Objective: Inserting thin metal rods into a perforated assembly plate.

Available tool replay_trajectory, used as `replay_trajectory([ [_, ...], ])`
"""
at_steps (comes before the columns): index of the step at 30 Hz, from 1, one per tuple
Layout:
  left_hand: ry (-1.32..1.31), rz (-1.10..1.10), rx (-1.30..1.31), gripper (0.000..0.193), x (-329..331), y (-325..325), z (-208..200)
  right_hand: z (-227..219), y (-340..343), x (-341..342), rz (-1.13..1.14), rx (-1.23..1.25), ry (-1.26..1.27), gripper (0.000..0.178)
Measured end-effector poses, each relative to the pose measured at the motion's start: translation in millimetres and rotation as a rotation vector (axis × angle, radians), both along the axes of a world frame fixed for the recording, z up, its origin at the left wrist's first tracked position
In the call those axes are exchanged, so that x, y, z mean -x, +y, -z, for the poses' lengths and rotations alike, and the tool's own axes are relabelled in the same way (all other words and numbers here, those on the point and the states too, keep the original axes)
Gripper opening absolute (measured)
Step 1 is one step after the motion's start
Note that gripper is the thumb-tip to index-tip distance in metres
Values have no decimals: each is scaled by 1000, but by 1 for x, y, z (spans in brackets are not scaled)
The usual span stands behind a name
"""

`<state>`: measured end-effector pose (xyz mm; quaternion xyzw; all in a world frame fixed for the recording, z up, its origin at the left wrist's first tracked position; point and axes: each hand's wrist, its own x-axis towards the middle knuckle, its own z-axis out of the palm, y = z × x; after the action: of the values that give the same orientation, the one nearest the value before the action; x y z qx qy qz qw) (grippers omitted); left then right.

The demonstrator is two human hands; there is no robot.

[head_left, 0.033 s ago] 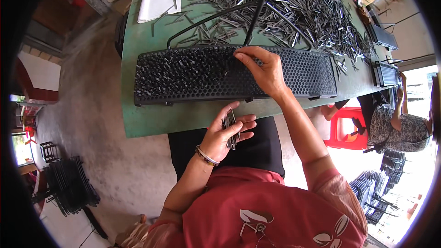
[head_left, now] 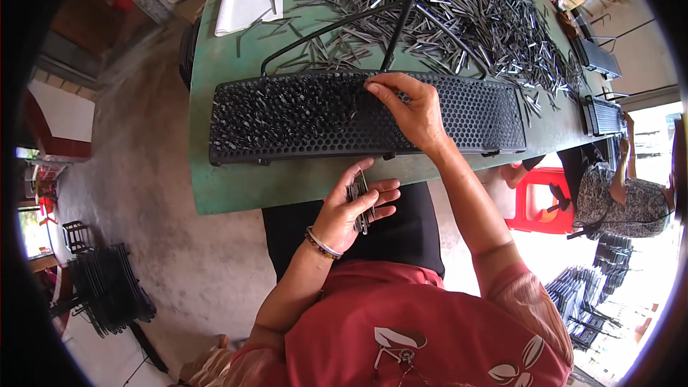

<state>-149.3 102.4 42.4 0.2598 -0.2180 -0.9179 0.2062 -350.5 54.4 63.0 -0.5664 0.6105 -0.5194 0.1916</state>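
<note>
Black plastic, long and full of honeycomb holes: that is the perforated tray point(head_left: 459, 111) lying across the near part of the green table point(head_left: 236, 186) in the head view. Its left half is packed with dark metal pins point(head_left: 287, 111) standing in the holes; its right half shows holes with nothing in them. My right hand point(head_left: 412, 111) rests on top of the tray near its middle, just where the filled part ends, with thumb and forefinger pressed together at the far edge, pinching something small that I cannot make out. My left hand point(head_left: 355, 211) hangs nearer to me, off the table's near edge and above my lap, fingers loosely curled around a small bundle of pins point(head_left: 360, 204) lying across the palm.

Farther across the table a big loose heap of pins point(head_left: 466, 7) spreads to the far right, some silver, some dark. A bent black wire handle point(head_left: 322, 32) rises from the tray's far side and a straight black rod point(head_left: 405, 11) crosses the heap. A white sheet of paper point(head_left: 247, 1) lies at the far left of the table. On the right, more black trays point(head_left: 605, 116) sit at the table's end, a red plastic stool point(head_left: 541, 204) stands below, and another person in a patterned top point(head_left: 623, 204) sits beside it. Down on the floor at the left, a stack of black frames point(head_left: 107, 287) leans together.
</note>
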Motion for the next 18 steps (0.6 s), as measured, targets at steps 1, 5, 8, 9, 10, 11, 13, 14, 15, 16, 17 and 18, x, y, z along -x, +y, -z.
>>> replay_trajectory([
  [1,1,0,0,50,0,-1,1,0,0,0,0,0,1,17],
  [5,4,20,3,50,1,-1,0,1,0,-4,27,2,-26,16],
  [8,7,37,-5,50,2,-2,0,4,0,-3,31,7,7,15],
  [9,3,41,0,50,3,-2,0,6,0,-3,24,15,51,15],
  [10,2,41,0,50,3,-2,0,7,-1,-3,24,15,51,15],
  [11,5,39,1,48,3,-2,0,8,-1,-2,10,32,48,14],
  [13,8,37,1,47,3,-2,0,9,-1,-2,-4,49,45,14],
  [14,6,36,-19,45,3,-2,-1,10,0,-3,13,75,136,13],
  [15,5,35,-38,44,3,-3,-1,10,1,-3,30,101,227,13],
  [16,5,36,-38,44,3,-3,0,10,1,-3,31,100,227,13],
  [17,22,29,-59,43,3,-3,1,10,2,-3,29,99,224,12],
  [18,39,23,-80,41,2,-3,2,11,2,-2,28,98,220,11],
])
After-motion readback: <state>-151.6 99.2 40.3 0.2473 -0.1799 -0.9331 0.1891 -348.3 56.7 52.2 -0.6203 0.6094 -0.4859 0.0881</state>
